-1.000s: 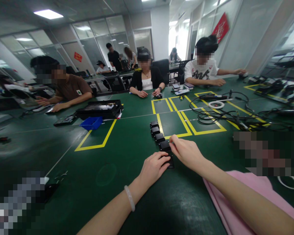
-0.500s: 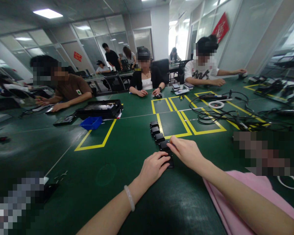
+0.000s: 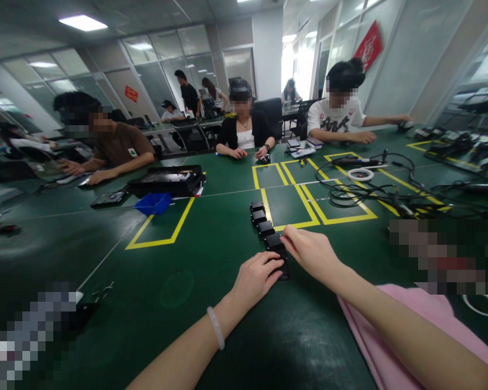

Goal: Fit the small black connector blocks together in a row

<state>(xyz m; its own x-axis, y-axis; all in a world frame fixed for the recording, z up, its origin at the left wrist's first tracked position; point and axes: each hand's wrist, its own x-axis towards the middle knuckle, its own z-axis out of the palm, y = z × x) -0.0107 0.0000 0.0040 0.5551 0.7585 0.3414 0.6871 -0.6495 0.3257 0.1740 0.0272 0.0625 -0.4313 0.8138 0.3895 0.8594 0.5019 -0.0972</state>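
Left hand [image 3: 257, 275], centre of the frame: palm down, fingers curved over a flat black piece [image 3: 284, 271], fingertips in contact; whether they grip it cannot be told. Right hand [image 3: 311, 246], right of centre: thumb and forefinger brought together at the right edge of the nearest of the black blocks [image 3: 274, 242]; the contact is small and a firm hold cannot be confirmed.

Block count: four, in a slanting row at the centre of the frame, on the green table [image 3: 138, 303]. Flat piece: one, at the near end of the row, largely covered by the left fingers. No marking is legible on either.

Red signs: two, one at upper right [image 3: 367, 47], one at upper left [image 3: 132, 93]; characters too blurred to read. Dark print on the white shirt [image 3: 335, 119] at upper right: illegible.

Blue tray [image 3: 152, 206]: one, left of centre, beside the black case [image 3: 166, 181]. White rings: two, at right [image 3: 360, 175] and lower right [image 3: 480, 305], the first near tangled cables [image 3: 350, 197] of uncertain number. Pink cloth [image 3: 410, 309]: lower right, partly hidden by the right forearm. Items at lower left and at the right edge: masked by pixelation.
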